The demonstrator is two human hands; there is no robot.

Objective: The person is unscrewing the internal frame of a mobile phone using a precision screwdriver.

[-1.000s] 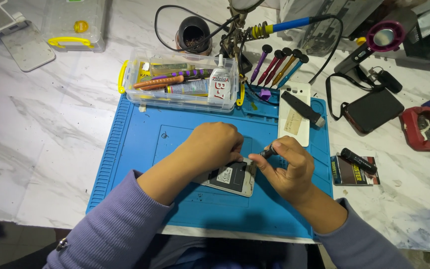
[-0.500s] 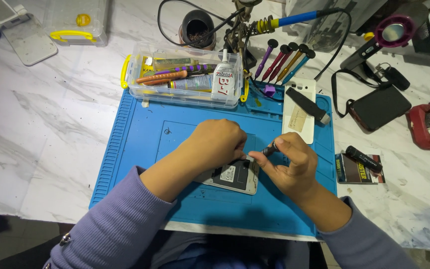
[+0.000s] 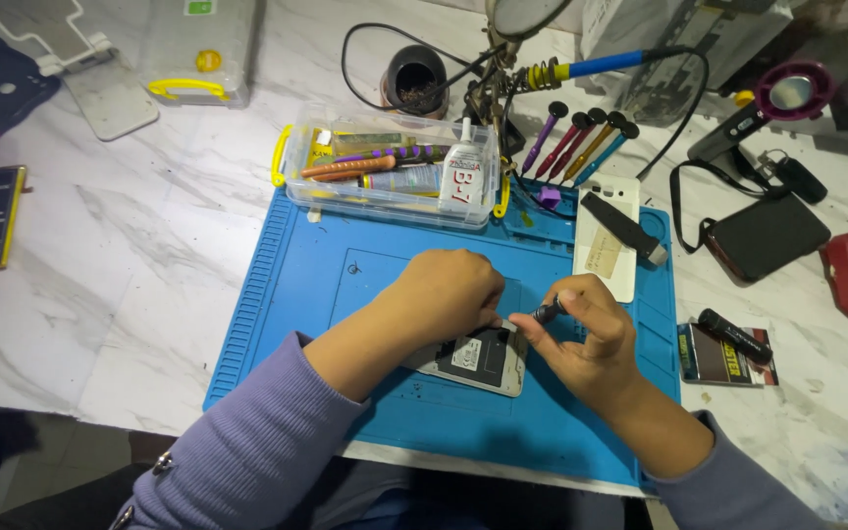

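Unscrewing stage by the look of it: left hand (image 3: pixel 449 292) pinning opened white phone (image 3: pixel 478 359) mid blue silicone mat (image 3: pixel 296 285), right hand (image 3: pixel 586 339) pinching dark slim screwdriver (image 3: pixel 546 313) at phone's top edge, calling for steady, upright turning.

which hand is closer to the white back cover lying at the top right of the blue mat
Right. The right hand sits just below the white back cover, pinching a small dark screwdriver. The left hand is farther left, on the opened phone.

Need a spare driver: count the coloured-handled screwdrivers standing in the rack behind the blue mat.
5 coloured-handled screwdrivers: purple, red, dark red, yellow, blue, side by side, leaning, by the clear plastic box. Others may be hidden.
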